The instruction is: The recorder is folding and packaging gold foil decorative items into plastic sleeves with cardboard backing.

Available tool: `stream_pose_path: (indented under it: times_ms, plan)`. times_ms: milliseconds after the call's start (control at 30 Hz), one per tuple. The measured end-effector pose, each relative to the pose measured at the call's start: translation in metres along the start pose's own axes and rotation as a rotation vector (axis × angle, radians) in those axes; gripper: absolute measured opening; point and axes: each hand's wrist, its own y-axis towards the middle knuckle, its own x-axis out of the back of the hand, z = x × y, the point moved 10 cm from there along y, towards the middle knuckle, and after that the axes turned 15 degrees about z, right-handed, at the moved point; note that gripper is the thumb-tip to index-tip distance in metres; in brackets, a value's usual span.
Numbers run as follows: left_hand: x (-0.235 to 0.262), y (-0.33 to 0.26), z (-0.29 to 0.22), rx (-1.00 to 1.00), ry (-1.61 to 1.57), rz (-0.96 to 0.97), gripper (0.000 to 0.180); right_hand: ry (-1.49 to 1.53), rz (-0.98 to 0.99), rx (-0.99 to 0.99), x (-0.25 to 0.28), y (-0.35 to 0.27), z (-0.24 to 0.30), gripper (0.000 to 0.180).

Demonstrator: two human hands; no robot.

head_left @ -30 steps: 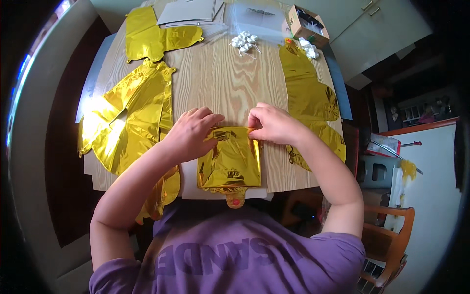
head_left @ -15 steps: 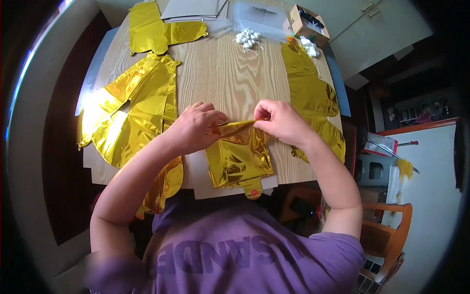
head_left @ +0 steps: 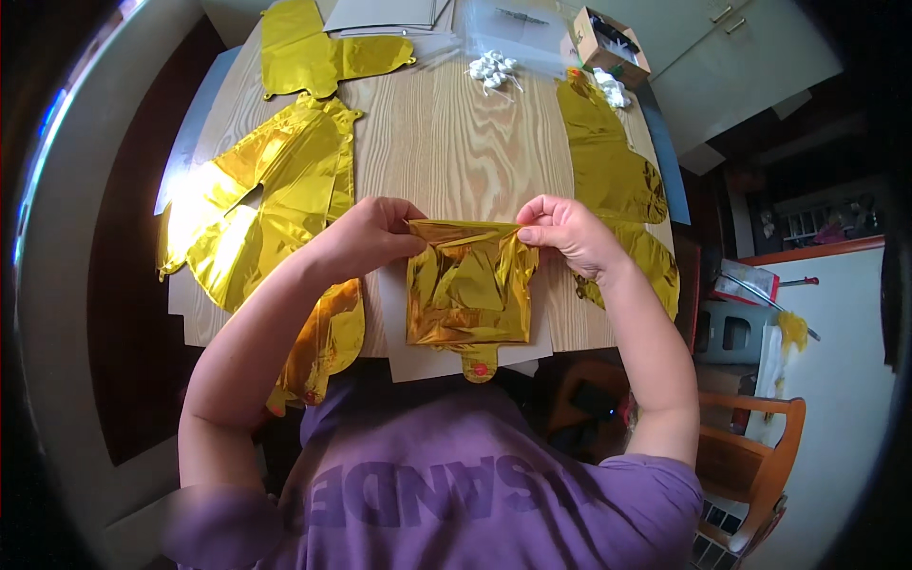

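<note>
A gold foil balloon (head_left: pixel 470 290), folded into a rough square, lies over a grey cardboard sheet (head_left: pixel 408 361) at the table's near edge. Its small tab with a red dot points toward me. My left hand (head_left: pixel 378 231) pinches the far left corner of the foil, and my right hand (head_left: pixel 568 234) pinches the far right corner. Between them the far edge runs straight and taut. A larger flat gold foil balloon (head_left: pixel 285 199) spreads to the left, partly behind my left forearm. Another gold foil balloon (head_left: pixel 608 142) lies to the right, beyond my right hand.
At the far left lies one more gold foil balloon (head_left: pixel 304 52). Grey card sheets (head_left: pixel 385 14), clear plastic bags (head_left: pixel 532 43), a bundle of white pieces (head_left: pixel 492 70) and an open cardboard box (head_left: pixel 635 68) stand along the far side. A wooden chair (head_left: pixel 760 465) is at the right.
The foil between my hands has gone from crumpled and slanted to a flatter square. My hands have moved apart, the right one outward, and the far edge is now straight.
</note>
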Motion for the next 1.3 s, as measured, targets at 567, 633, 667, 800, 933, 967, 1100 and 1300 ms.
stream_pose_path:
  times_ms: [567,633,667,800,933,967,1100,1300]
  plan:
    - [0.004,-0.011,0.014,-0.007,-0.155,0.023,0.018,0.01,0.098,0.092,-0.01,-0.001,0.002,0.038]
    - [0.004,-0.012,0.013,-0.007,-0.174,0.03,0.018,-0.025,0.089,0.075,-0.012,0.003,0.004,0.038]
    - [0.005,-0.013,0.015,0.0,-0.169,0.031,0.018,-0.043,0.085,0.067,-0.012,0.004,0.006,0.038]
    - [0.005,-0.011,0.015,0.024,-0.142,0.045,0.019,-0.023,0.078,0.061,-0.01,0.005,0.006,0.029]
    - [0.006,-0.008,0.018,0.03,-0.149,0.043,0.019,-0.074,0.047,0.048,0.002,0.008,-0.004,0.018]
    - [0.007,-0.007,0.018,0.03,-0.146,0.04,0.02,-0.09,0.036,0.046,0.004,0.009,-0.005,0.015]
    - [0.005,-0.01,0.019,0.018,-0.223,0.068,0.022,-0.107,-0.01,0.02,0.0,0.009,-0.004,0.009]
    - [0.003,-0.01,0.018,0.049,-0.22,0.086,0.024,-0.114,-0.002,0.073,-0.004,0.008,-0.005,0.009]
